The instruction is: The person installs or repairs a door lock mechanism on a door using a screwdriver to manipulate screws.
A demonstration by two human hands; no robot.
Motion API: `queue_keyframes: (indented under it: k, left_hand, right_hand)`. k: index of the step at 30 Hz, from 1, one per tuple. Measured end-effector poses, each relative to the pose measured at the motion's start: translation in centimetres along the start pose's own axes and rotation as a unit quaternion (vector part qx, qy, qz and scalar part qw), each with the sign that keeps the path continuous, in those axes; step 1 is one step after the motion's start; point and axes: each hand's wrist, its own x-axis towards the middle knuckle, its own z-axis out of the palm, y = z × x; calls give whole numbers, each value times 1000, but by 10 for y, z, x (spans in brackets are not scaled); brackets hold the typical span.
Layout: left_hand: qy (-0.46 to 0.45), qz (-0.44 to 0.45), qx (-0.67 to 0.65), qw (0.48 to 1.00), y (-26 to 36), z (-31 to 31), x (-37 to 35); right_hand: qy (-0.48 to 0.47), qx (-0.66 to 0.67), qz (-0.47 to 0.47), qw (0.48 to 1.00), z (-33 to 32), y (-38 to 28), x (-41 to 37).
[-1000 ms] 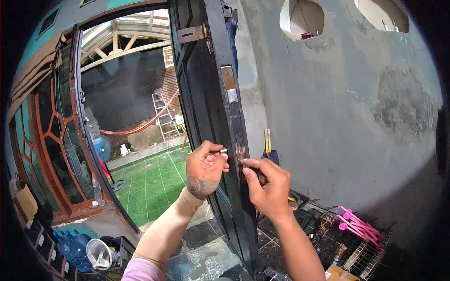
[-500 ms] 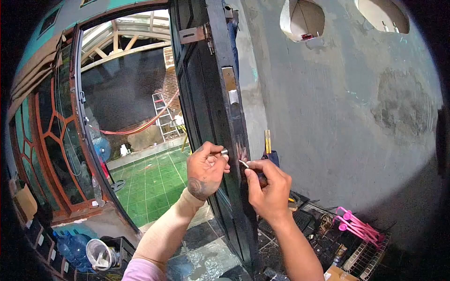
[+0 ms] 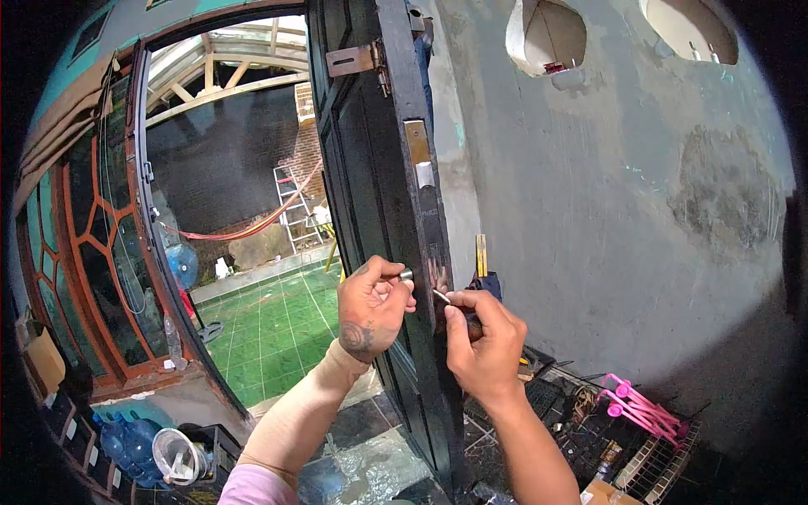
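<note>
The tall black panelled door [image 3: 370, 168], 1 in number, stood open and upright in front of the person, its narrow edge facing the camera. Its dark surface had a slight sheen, with scuffed, pale pinkish marks on the edge between the 2 hands.

The left hand [image 3: 373, 303] pinched 1 small, silvery, cylindrical metal piece [image 3: 406, 273] between thumb and forefinger, beside the door's left face. The right hand [image 3: 486, 341] pinched 1 thin, pale, stick-like piece [image 3: 441, 295] between thumb and forefinger, its tip at the door's edge; whether it was inserted could not be told.

Higher on that edge sat 1 narrow brassy metal plate [image 3: 417, 143], with 1 small whitish piece [image 3: 425, 175] just below it. Near the top, 1 flat, slotted, silvery metal plate [image 3: 351, 61] stuck out to the left.

Right of the door, 1 upright yellow strip-shaped tool [image 3: 481, 255] stood by the grey plastered wall [image 3: 589, 210], which had 2 rounded openings. Below, 1 bright pink tubular frame [image 3: 644, 410] lay near 1 pale wire rack [image 3: 658, 467]. Through the doorway, 1 red hammock [image 3: 244, 234] hung near 1 silvery ladder [image 3: 290, 206].
</note>
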Motion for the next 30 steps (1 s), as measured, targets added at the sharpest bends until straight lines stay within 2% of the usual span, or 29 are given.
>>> queue_keyframes:
  k: [3, 6, 9, 12, 15, 24, 27, 30]
  left_hand:
    - [1, 6, 8, 1000, 1, 0, 0]
    - [3, 4, 11, 1000, 1, 1, 0]
    - [-8, 2, 28, 1000, 1, 0, 0]
    - [-7, 0, 6, 1000, -1, 0, 0]
    - [-13, -6, 15, 1000, -1, -1, 0]
    - [-4, 2, -9, 1000, 0, 0, 0]
    - [0, -7, -12, 1000, 0, 1, 0]
    - [-2, -4, -6, 1000, 2, 1, 0]
  right_hand:
    - [18, -13, -49, 999, 4, 7, 2]
    - [4, -24, -17, 1000, 4, 4, 2]
    - [12, -41, -65, 997, 5, 10, 5]
    - [18, -49, -71, 996, 6, 10, 6]
    - [-10, -34, -2, 999, 6, 5, 3]
    - [-31, -93, -51, 994, 6, 6, 6]
    - [-10, -113, -69, 991, 11, 9, 7]
    - [-49, -126, -34, 990, 8, 4, 10]
